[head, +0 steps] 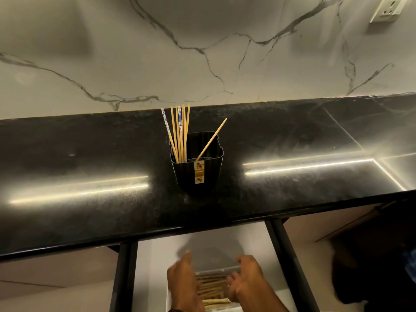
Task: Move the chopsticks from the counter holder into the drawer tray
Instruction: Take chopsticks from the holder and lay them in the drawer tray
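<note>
A black square holder (198,167) stands on the dark counter with several chopsticks (180,134) upright in it, some wooden, two with blue-white patterns; one wooden stick (211,139) leans to the right. Below the counter edge the drawer is pulled out, and a clear tray (216,269) in it holds several wooden chopsticks (211,289) lying flat. My left hand (183,282) is at the tray's left side, my right hand (247,280) at its right side, fingers spread over the sticks. I cannot tell whether either hand grips any chopstick.
The glossy black counter (90,176) runs the width of the view under a marble backsplash with a wall socket (387,10) at top right. The drawer's black side rails (122,275) flank its white floor. A dark shape (371,266) sits lower right.
</note>
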